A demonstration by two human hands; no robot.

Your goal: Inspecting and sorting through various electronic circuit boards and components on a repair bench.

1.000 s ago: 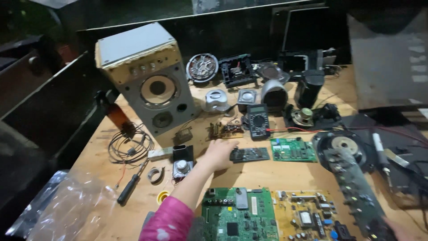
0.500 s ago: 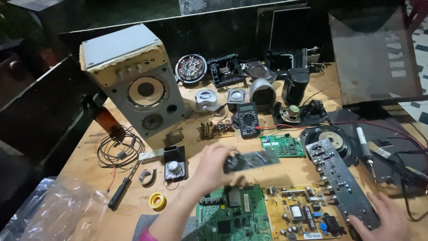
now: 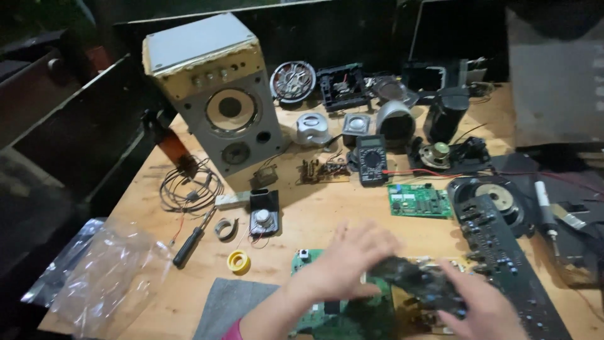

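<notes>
My left hand (image 3: 349,261) and my right hand (image 3: 484,308) both grip a small dark circuit board (image 3: 412,280), which is blurred and held just above the bench near its front edge. Under my hands lies a large green circuit board (image 3: 303,259), with a yellowish board (image 3: 412,318) right of it. A long black control panel (image 3: 513,267) lies to the right of my right hand. A smaller green board (image 3: 418,201) sits further back on the wooden bench (image 3: 314,211).
A grey speaker cabinet (image 3: 214,94) stands at the back left, a black multimeter (image 3: 371,157) in the middle. Near left lie a wire coil (image 3: 189,186), small speaker (image 3: 264,214), screwdriver (image 3: 192,242), yellow roll (image 3: 239,261), plastic bag (image 3: 107,277) and grey cloth (image 3: 233,305).
My left hand lifted the dark board off the bench and drew it toward me. My right hand came in from the lower right and took hold of it too.
</notes>
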